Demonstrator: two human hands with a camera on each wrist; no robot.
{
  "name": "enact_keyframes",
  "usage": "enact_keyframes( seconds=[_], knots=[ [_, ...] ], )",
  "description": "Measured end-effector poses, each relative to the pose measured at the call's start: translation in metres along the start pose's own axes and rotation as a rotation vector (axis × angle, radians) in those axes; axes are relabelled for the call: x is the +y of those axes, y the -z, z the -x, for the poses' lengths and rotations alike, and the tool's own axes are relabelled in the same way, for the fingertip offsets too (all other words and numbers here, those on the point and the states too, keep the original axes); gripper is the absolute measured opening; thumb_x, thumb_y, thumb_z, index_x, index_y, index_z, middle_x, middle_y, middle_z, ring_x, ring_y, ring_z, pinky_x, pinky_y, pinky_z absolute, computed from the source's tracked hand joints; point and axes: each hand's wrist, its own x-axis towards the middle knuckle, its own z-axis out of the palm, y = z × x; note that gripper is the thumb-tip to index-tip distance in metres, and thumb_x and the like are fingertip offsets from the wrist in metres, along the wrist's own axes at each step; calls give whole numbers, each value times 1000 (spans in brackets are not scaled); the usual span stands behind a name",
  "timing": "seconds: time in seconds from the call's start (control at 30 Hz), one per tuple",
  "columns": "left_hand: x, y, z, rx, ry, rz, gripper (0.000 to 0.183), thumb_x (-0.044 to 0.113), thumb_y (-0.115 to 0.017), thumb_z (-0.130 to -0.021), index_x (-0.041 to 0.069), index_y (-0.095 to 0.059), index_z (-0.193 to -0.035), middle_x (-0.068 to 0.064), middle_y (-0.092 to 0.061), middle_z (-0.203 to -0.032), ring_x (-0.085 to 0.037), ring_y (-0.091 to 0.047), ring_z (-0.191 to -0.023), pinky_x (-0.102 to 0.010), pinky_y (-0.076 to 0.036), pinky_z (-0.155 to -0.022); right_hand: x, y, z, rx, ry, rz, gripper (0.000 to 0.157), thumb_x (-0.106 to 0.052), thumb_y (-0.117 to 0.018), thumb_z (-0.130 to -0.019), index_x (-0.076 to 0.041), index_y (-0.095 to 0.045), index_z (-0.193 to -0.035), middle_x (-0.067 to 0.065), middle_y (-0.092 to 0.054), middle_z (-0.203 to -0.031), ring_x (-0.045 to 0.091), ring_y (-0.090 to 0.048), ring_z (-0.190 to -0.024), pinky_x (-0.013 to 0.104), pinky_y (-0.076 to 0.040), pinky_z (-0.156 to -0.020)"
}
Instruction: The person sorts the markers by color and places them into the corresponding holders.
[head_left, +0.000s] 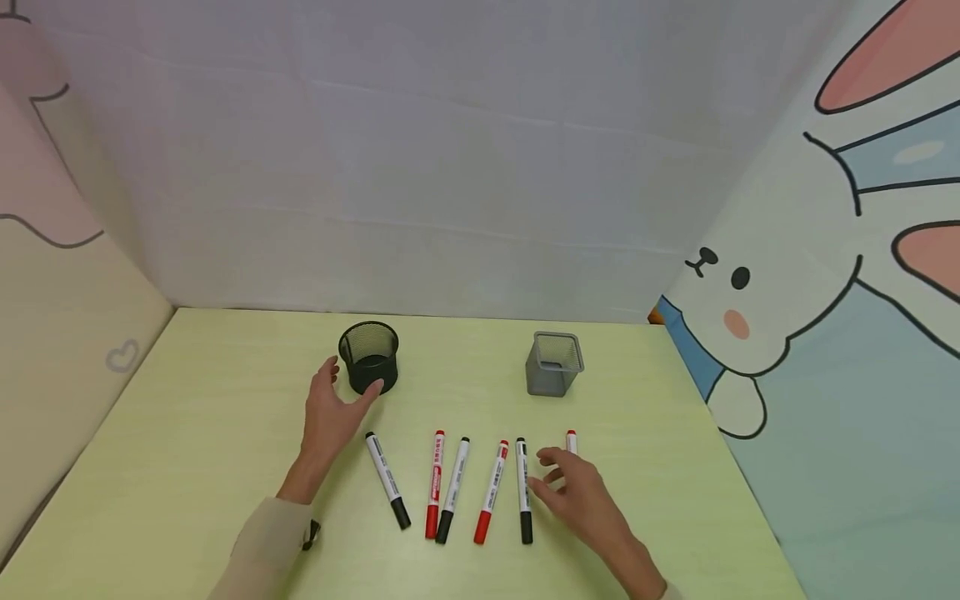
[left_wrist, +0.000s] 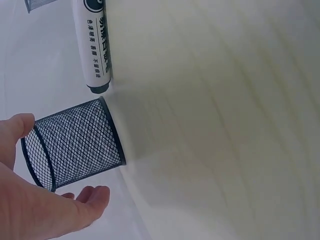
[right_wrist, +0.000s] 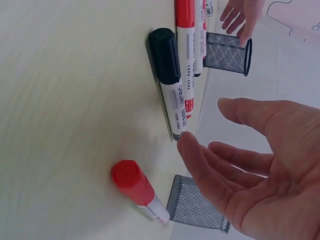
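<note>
My left hand (head_left: 333, 421) is spread around the near left side of a round black mesh pen cup (head_left: 369, 367), thumb and fingers apart; whether they touch it is unclear. In the left wrist view the cup (left_wrist: 82, 142) sits between thumb and fingers. My right hand (head_left: 581, 500) hovers with loosely bent fingers, holding nothing, between a black-capped marker (head_left: 523, 492) and a partly hidden red marker (head_left: 572, 442). In the right wrist view that red-capped marker (right_wrist: 137, 187) lies below the fingers.
A square grey mesh pen cup (head_left: 553, 367) stands at the back right. More whiteboard markers lie in a row: a black one (head_left: 387, 481), a red one (head_left: 435, 483), another black one (head_left: 453, 490) and another red one (head_left: 492, 492). A white curtain (head_left: 420, 167) hangs behind the table.
</note>
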Motion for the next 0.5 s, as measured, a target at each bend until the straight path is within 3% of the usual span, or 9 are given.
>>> enact_keyframes(
  seconds=[0.23,0.5],
  knots=[
    [0,-3,-7,-34,20,27,96,41,-77,-92,-2,-23,-159,-25,-31,-159,-39,-31,-147,-57,-32,-115,-2,-3,-1,-34,-22,19,44,-15,-81,-90,-1,-63,-127,12,-70,-114,19,-68,-89,34,-59,-75],
    [2,-5,-13,-41,-11,59,95,38,-78,-92,-1,-24,-159,-24,-33,-158,-40,-30,-147,-57,-30,-116,-6,-10,-6,-27,-45,25,47,-14,-82,-89,1,-61,-127,11,-70,-107,16,-67,-82,34,-57,-71]
  ],
)
